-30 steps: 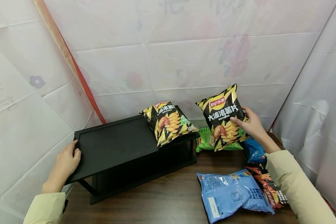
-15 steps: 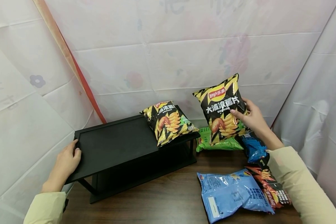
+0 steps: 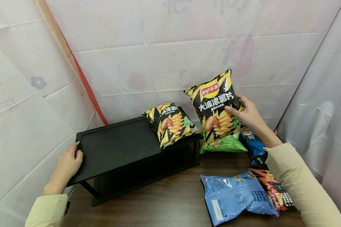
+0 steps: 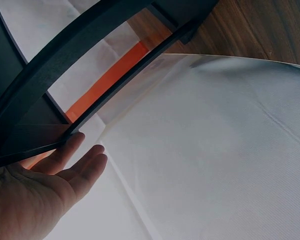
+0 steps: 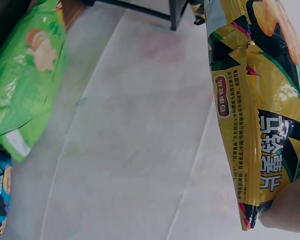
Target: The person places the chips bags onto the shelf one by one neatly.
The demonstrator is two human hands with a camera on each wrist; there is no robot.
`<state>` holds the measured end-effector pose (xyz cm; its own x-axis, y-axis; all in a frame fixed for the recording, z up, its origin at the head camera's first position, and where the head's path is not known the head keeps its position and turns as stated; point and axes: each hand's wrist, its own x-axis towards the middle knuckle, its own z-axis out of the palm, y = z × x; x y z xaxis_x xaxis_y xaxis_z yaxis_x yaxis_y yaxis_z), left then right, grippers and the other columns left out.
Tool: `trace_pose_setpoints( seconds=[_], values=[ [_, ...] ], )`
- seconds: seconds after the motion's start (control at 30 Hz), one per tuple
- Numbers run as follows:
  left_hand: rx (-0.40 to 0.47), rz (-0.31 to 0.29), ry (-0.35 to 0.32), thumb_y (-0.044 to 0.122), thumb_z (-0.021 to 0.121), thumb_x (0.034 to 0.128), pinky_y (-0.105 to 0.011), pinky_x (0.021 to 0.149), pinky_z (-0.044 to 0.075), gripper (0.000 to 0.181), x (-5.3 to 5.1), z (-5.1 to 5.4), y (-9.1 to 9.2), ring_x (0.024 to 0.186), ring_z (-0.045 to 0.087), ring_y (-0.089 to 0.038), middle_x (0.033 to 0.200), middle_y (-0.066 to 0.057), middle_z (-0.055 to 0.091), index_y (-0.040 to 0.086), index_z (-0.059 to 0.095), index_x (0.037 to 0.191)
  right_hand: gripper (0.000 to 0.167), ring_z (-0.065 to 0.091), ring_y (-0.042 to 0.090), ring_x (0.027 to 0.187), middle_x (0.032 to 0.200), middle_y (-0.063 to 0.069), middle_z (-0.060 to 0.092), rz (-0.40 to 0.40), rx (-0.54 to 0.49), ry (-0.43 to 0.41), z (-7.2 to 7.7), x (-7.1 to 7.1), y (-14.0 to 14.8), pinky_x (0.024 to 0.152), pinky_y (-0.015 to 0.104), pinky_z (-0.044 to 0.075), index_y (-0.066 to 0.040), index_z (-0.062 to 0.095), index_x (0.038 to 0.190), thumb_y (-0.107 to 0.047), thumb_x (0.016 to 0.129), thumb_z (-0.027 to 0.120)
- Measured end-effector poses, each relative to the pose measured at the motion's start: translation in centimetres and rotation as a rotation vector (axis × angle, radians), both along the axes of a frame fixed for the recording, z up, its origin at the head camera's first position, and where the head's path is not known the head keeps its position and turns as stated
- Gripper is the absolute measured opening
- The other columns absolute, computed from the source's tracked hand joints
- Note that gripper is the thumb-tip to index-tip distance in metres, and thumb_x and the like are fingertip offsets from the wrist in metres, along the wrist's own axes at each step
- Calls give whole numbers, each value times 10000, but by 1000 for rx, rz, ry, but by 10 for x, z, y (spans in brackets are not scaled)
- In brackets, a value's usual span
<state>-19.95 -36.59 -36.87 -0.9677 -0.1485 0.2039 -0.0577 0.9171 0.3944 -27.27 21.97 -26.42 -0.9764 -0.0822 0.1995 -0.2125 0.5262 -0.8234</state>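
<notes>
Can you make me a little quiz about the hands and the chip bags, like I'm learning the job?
1. True or false: the left hand is holding up a chip bag.
2. Pick one. The rack-top bag lying on the black rack is: A) all green, B) yellow and black, C) all light blue.
3. Short answer: what is the right hand gripping?

Key:
1. False; it touches one end of the black rack.
2. B.
3. A second yellow-and-black bag.
</notes>
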Motion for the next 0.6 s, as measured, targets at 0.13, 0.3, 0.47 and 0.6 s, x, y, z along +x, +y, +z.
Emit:
trace_pose_setpoints(
  seconds=[0.13,0.3,0.47,0.6],
  values=[
    [-2,1,1,196,241,966,-640,822,333,515,0,0,0,1084,350,-588,1269,-428,347,-59,231,1414,791,406,307,1193,1372,174,384,25,-17,-6,2,-2,-10,921,478,401,-148,204,1463,-461,846,588],
    [-6,-2,2,193,244,965,-632,805,344,514,0,0,-1,1064,363,-583,1253,-430,356,-61,233,1412,767,434,293,1146,1338,175,404,67,-51,-9,4,-4,-24,890,425,429,-132,224,1456,-438,855,588],
    [-7,-6,7,186,243,963,-627,798,348,512,0,0,-1,1055,370,-579,1243,-430,362,-67,236,1408,723,449,261,1074,1282,167,428,120,-93,-3,5,-6,-40,798,325,444,-130,256,1442,-403,863,592],
    [-6,-4,8,186,243,963,-625,797,349,511,-1,0,-1,1054,373,-577,1243,-427,365,-64,239,1408,688,460,252,1043,1260,159,442,141,-128,-10,4,-8,-54,755,305,447,-144,285,1427,-372,862,606]
  ],
)
